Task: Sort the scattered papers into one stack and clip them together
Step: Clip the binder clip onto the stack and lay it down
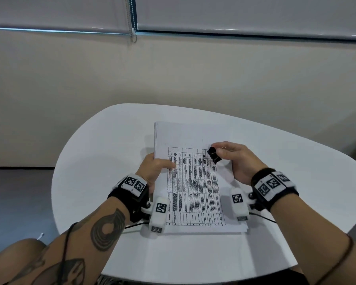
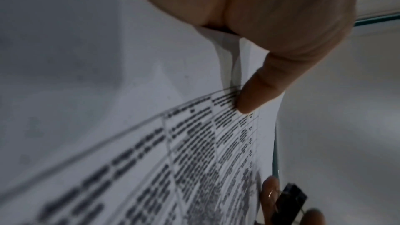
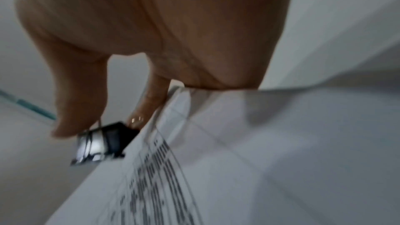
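A stack of white papers (image 1: pixel 191 188) printed with a table lies in the middle of the white table (image 1: pixel 103 161). My left hand (image 1: pixel 156 167) grips the stack's left edge, its thumb (image 2: pixel 257 95) pressed on the top sheet (image 2: pixel 194 151). My right hand (image 1: pixel 228 155) pinches a black binder clip (image 1: pixel 213 154) over the stack's right side. In the right wrist view the clip (image 3: pixel 108 141) sits against the paper's edge (image 3: pixel 155 168) between thumb and finger. The clip (image 2: pixel 290 201) also shows at the bottom of the left wrist view. Whether it bites the sheets I cannot tell.
The rounded table edge (image 1: pixel 58 177) falls to a grey floor (image 1: pixel 14 202) on the left. A beige wall (image 1: pixel 173 75) with window blinds (image 1: pixel 234 13) stands behind. Bare table top lies to the left, right and front of the stack.
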